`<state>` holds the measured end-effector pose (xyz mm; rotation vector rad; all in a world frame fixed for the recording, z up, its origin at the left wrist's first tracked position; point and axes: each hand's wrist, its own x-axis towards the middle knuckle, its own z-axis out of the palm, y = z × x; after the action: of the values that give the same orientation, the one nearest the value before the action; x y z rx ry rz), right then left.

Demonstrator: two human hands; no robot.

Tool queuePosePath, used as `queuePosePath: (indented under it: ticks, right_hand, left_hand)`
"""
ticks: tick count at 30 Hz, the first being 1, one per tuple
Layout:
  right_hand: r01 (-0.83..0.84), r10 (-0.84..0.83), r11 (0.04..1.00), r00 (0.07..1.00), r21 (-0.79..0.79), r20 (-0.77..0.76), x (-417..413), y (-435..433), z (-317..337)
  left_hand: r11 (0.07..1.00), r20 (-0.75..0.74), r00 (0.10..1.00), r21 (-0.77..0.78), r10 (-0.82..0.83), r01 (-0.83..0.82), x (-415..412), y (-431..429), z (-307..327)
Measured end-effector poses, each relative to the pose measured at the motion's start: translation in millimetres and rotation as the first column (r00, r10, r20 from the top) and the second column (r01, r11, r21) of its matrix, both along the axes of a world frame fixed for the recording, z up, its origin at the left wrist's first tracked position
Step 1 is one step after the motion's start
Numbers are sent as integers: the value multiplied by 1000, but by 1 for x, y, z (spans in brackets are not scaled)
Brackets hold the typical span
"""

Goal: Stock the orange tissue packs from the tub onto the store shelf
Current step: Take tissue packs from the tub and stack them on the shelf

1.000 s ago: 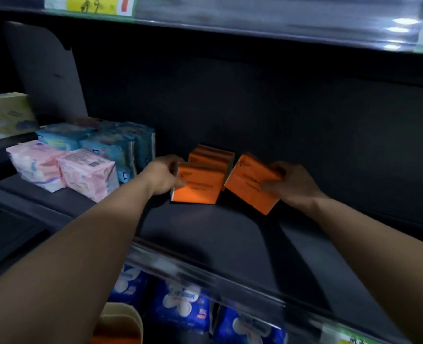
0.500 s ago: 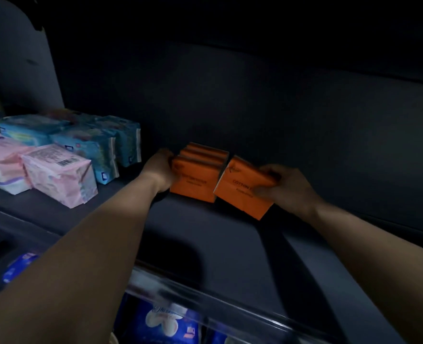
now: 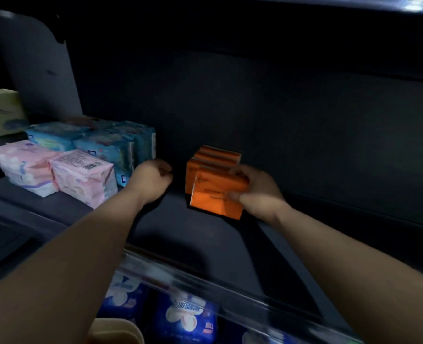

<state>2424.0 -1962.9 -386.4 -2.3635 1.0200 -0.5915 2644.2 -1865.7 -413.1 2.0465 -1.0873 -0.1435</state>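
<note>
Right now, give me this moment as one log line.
step: shelving | right hand: grips front orange tissue pack, against orange pack row | left hand: curled, empty, left of row | shelf: pink packs at left

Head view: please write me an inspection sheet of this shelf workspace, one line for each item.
Surface: dark shelf, dimly lit.
Job's things: front orange pack stands before the row of orange packs.
Clutter: pink packs and blue packs at left.
Grippers: right hand grips the front orange pack; left hand curled, empty, left of the row.
Cables: nothing seen.
Surroundings: dark back panel; dark blue packs below the shelf edge.
</note>
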Motion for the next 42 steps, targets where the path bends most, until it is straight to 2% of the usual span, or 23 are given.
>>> queuePosePath:
  ticks: [3, 7, 9, 17, 25, 35, 42]
  right_hand:
    - [25, -27, 994, 999, -102, -17, 16, 9, -5]
    - [47, -90, 951, 988, -306, -128, 31, 10, -10]
    - [66, -111, 943, 986, -325, -122, 36, 10, -13]
    - [98, -125, 944, 990, -314, -69, 29, 19, -16]
    - [49, -75, 938, 995, -344, -63, -8, 62, -13]
    - [-94, 72, 975, 991, -202, -114, -68, 153, -13]
    - [-253, 239, 965, 958, -74, -161, -87, 214, -7]
  left_hand:
    - [1000, 36, 999, -9, -7, 8, 4, 11, -4]
    - [1000, 58, 998, -27, 2, 0, 6, 18, -7]
    - [999, 59, 998, -45, 6, -3, 6, 20, -9]
    - [999, 89, 996, -43, -4, 8, -7, 37, -9]
    - [997, 114, 994, 73, -5, -4, -47, 88, 8]
    - [976, 111, 992, 200, 62, -83, -112, 215, 24]
    - [896, 162, 971, 382, 178, -228, -140, 319, 25]
